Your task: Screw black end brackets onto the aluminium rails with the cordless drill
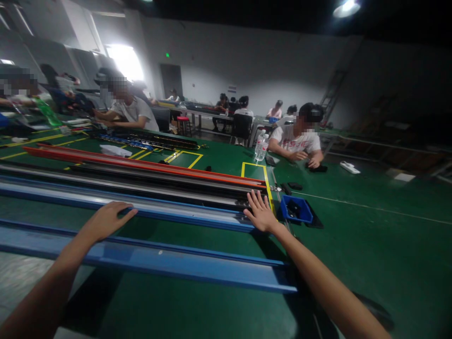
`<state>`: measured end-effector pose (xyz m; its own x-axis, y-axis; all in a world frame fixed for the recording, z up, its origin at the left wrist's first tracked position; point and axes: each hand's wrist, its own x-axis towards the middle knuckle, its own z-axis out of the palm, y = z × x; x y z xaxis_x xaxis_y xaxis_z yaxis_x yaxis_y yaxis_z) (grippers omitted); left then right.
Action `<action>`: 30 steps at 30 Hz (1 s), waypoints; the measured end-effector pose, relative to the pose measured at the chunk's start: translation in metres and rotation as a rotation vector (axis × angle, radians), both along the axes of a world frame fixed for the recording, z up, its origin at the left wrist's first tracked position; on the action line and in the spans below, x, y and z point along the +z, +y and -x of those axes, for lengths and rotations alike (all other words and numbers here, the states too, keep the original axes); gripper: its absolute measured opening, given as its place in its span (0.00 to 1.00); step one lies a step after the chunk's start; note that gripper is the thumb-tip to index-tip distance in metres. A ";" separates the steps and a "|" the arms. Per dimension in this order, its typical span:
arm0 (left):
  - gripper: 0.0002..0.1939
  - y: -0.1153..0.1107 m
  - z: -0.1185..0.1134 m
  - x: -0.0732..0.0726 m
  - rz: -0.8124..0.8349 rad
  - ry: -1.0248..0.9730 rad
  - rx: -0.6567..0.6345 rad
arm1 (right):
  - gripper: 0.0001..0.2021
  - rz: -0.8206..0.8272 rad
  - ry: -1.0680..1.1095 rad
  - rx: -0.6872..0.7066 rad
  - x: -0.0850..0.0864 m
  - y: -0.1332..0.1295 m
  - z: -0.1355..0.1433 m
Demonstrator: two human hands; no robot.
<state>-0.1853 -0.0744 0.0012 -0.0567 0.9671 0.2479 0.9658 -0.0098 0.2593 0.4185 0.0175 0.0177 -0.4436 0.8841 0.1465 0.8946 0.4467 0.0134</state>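
Two long blue metal channels lie across the green table: a nearer one and a farther one. My left hand is over the near edge of the farther blue channel, palm down, thumb apart from the fingers. At that channel's right end is my right hand, its fingers spread flat toward the dark rails behind. Whether either palm presses on the metal I cannot tell. Just beyond lie black and silver rails and a long orange-red channel.
Right of my right hand stands a blue bin with dark small parts. Water bottles stand farther back, near a seated person. Another person sits at the far left behind bundled strips. Yellow tape marks the green table.
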 end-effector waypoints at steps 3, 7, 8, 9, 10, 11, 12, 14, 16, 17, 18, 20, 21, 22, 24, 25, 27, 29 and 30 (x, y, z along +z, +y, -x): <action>0.41 -0.001 -0.001 0.000 0.003 -0.014 0.017 | 0.40 0.004 -0.005 -0.007 0.001 -0.004 0.002; 0.40 -0.005 -0.001 0.003 0.047 -0.021 0.055 | 0.40 0.015 0.005 -0.009 0.002 -0.011 0.004; 0.40 -0.006 -0.001 0.004 0.060 -0.019 0.063 | 0.40 0.017 0.010 -0.009 0.003 -0.013 0.005; 0.39 -0.007 -0.002 0.005 0.070 -0.017 0.071 | 0.41 0.020 0.014 -0.009 0.003 -0.015 0.005; 0.38 -0.008 -0.003 0.007 0.076 -0.014 0.078 | 0.41 0.023 0.017 -0.010 0.003 -0.017 0.005; 0.38 -0.009 -0.003 0.008 0.080 -0.011 0.085 | 0.41 0.027 0.020 -0.012 0.004 -0.020 0.006; 0.37 -0.010 -0.004 0.010 0.082 -0.008 0.092 | 0.42 0.030 0.022 -0.015 0.004 -0.022 0.006; 0.37 -0.012 -0.006 0.013 0.087 -0.004 0.103 | 0.42 0.033 0.025 -0.017 0.005 -0.026 0.006; 0.36 -0.014 -0.007 0.016 0.094 -0.002 0.110 | 0.42 0.034 0.026 -0.017 0.005 -0.029 0.006; 0.36 -0.015 -0.008 0.017 0.098 -0.001 0.115 | 0.42 0.034 0.026 -0.016 0.006 -0.031 0.006; 0.36 -0.016 -0.009 0.018 0.102 0.001 0.123 | 0.42 0.034 0.025 -0.017 0.006 -0.032 0.006; 0.37 -0.017 -0.011 0.020 0.109 0.007 0.139 | 0.43 0.037 0.023 -0.022 0.007 -0.035 0.007; 0.37 -0.018 -0.011 0.021 0.114 0.013 0.146 | 0.43 0.038 0.022 -0.025 0.008 -0.037 0.007; 0.37 -0.019 -0.012 0.022 0.119 0.020 0.152 | 0.43 0.039 0.021 -0.028 0.008 -0.038 0.007; 0.37 -0.019 -0.014 0.024 0.133 0.042 0.158 | 0.44 0.041 0.022 -0.036 0.010 -0.041 0.008; 0.37 -0.020 -0.014 0.025 0.142 0.056 0.162 | 0.44 0.042 0.024 -0.040 0.010 -0.042 0.008; 0.37 -0.020 -0.016 0.026 0.161 0.092 0.175 | 0.45 0.044 0.030 -0.050 0.011 -0.045 0.009; 0.38 -0.020 -0.018 0.028 0.183 0.130 0.201 | 0.45 0.050 0.041 -0.064 0.012 -0.047 0.010; 0.39 -0.020 -0.018 0.029 0.195 0.148 0.216 | 0.45 0.055 0.047 -0.072 0.012 -0.047 0.011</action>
<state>-0.1669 -0.0949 0.0299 -0.2433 0.9667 0.0796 0.9674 0.2358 0.0928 0.4076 -0.0297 0.0299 -0.3724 0.9208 0.1163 0.9235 0.3801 -0.0523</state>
